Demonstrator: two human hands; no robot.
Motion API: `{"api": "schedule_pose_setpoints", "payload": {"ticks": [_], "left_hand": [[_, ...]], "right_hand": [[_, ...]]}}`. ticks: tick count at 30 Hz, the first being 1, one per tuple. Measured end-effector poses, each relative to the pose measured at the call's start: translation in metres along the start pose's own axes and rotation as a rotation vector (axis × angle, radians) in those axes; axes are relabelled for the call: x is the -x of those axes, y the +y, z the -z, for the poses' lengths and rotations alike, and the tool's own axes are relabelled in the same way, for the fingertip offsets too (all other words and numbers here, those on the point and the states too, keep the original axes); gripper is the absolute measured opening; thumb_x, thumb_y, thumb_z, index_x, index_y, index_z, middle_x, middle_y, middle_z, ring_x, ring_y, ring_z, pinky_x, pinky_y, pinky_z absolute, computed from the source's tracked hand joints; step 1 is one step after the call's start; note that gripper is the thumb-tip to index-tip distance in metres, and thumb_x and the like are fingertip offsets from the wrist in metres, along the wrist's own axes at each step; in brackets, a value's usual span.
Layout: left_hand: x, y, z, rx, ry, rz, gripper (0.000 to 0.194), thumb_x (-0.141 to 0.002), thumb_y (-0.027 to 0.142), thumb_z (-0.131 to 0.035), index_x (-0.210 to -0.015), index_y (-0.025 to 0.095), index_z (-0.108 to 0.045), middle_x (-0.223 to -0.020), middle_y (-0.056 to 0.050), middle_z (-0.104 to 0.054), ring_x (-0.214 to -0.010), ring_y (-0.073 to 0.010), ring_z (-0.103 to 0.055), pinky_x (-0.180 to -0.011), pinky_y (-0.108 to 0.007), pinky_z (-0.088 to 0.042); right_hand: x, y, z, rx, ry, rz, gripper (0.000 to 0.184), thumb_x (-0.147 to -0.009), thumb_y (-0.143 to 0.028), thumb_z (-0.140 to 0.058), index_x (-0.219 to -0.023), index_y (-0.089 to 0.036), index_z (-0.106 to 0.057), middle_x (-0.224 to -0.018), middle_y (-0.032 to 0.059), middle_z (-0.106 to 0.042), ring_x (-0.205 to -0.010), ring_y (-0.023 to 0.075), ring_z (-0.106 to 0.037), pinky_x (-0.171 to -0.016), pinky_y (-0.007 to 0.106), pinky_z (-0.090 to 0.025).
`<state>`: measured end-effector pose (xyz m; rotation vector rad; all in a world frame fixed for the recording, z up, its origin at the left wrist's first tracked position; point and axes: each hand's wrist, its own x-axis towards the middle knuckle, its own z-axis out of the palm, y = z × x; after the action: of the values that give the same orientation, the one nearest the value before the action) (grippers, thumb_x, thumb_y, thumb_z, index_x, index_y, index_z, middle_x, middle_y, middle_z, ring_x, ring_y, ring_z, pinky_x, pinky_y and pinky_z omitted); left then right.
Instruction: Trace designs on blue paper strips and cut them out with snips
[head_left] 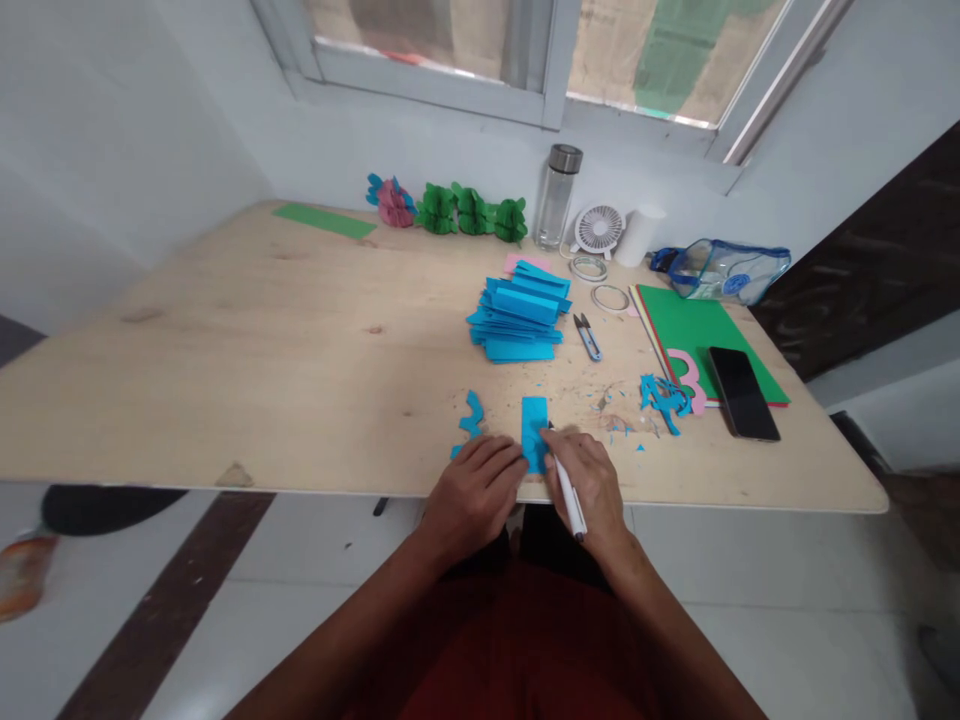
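A small blue paper strip [534, 412] lies near the table's front edge, between my two hands. My left hand [480, 490] rests beside it with fingers together and curled, holding down its left side. My right hand [591, 488] grips a white marker pen [571, 498], its dark tip at the strip's right edge. Partly under my left fingers, a wavy blue paper cut-out [471, 412] sits on the wood. Beyond the strip is a loose stack of folded blue paper [521, 312], with thread snips [588, 338] to its right.
Right of my hands are tangled blue scraps [666, 402], a pink paper shape [691, 380], green sheets [709, 325] and a phone [742, 393]. Along the wall stand green paper decorations [471, 211], a glass bottle [556, 200], a fan [599, 229] and a clear pouch [731, 270].
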<state>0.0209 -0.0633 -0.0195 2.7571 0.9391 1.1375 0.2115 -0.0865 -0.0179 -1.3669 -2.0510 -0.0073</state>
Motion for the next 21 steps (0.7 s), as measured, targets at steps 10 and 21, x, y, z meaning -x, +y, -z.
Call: {"api": "schedule_pose_setpoints", "payload": {"ticks": [10,21], "left_hand": [[0.004,0.005,0.001,-0.104,-0.14,0.021,0.029,-0.094,0.026,-0.053,-0.116,0.018,-0.069,-0.128,-0.01,-0.067,-0.126,-0.0271,-0.056,-0.114,-0.052,-0.036],[0.031,-0.032,0.026,-0.236,-0.16,0.026,0.031,-0.095,0.036,-0.054,-0.12,0.024,-0.067,-0.129,-0.006,-0.068,-0.132,-0.0283,-0.052,-0.122,-0.057,-0.014]], "right_hand": [[-0.002,-0.003,0.002,0.009,0.0,0.041,0.032,-0.097,-0.015,-0.048,-0.126,-0.013,-0.061,-0.095,0.0123,-0.071,-0.091,0.0264,-0.061,-0.079,0.041,-0.05],[-0.002,-0.006,0.003,-0.023,0.039,0.06,0.031,-0.094,-0.01,-0.048,-0.122,-0.014,-0.061,-0.093,0.0114,-0.071,-0.086,0.0252,-0.063,-0.075,0.039,-0.05]]}}
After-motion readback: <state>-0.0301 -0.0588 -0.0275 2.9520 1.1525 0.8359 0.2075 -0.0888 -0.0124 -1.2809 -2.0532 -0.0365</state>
